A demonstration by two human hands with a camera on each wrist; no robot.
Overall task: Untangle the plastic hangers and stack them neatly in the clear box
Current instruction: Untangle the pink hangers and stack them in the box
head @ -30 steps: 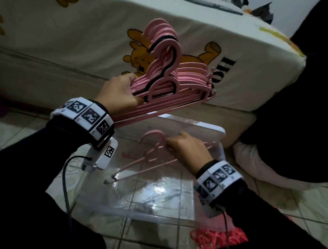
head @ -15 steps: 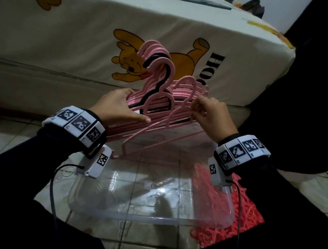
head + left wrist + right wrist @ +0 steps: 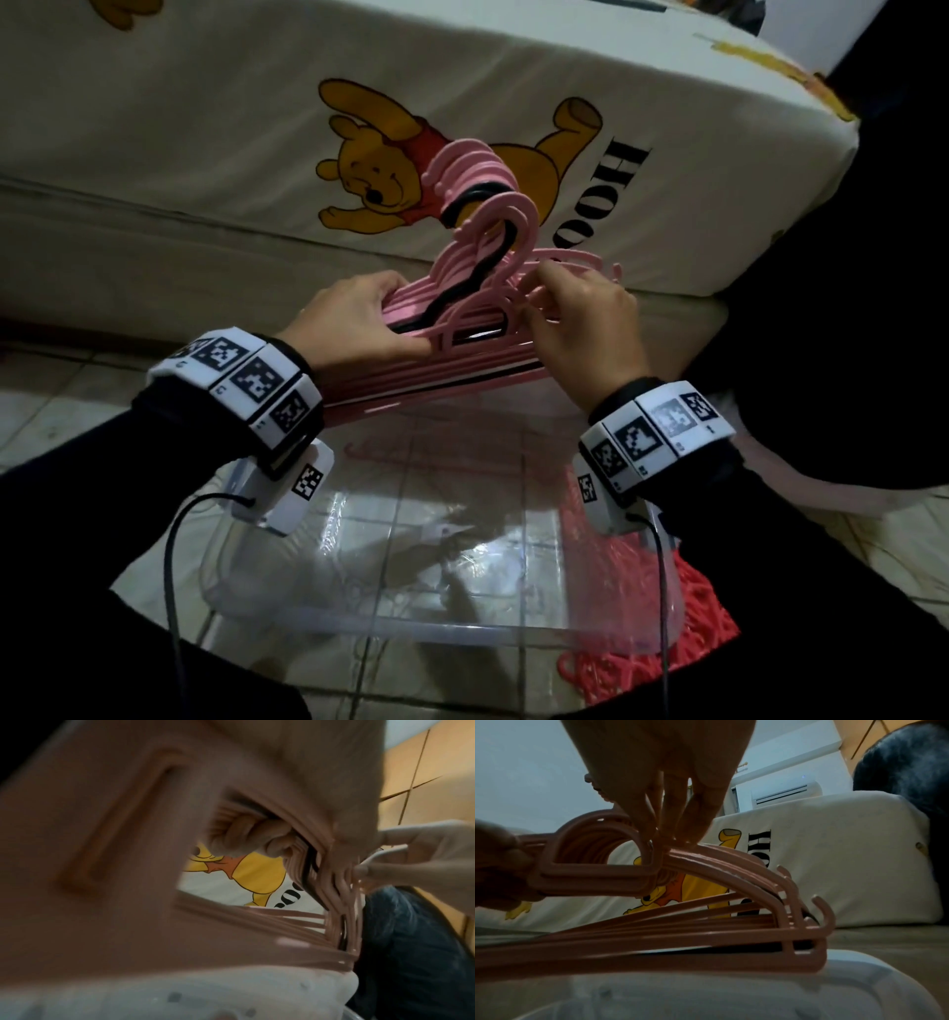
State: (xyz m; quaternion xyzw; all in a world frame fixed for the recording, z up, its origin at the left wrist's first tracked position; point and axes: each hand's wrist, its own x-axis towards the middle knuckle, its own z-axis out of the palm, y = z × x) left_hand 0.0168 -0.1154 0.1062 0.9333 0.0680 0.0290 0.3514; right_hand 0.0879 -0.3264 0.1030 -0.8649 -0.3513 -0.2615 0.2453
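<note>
A bundle of pink hangers [image 3: 436, 383] with one black hanger [image 3: 462, 293] among them hangs over the clear box [image 3: 436, 632], hooks pointing up. My left hand [image 3: 359, 329] grips the bundle's left shoulder, fingers curled through the frames [image 3: 246, 835]. My right hand [image 3: 580, 329] pinches the front hangers just right of the necks, fingertips [image 3: 680, 833] pressed on the pink shoulder bars [image 3: 731, 874]. A single pink hanger [image 3: 426, 455] lies flat at the far end of the box.
A mattress with a yellow bear print [image 3: 205, 128] stands right behind the box. A heap of red hangers [image 3: 703, 637] lies on the tiled floor at the box's right near corner. A dark-clothed figure [image 3: 847, 308] fills the right side.
My right hand has come up out of the box, where it left one hanger, and taken hold of the bundle's right side. The left hand has lowered the bundle a little.
</note>
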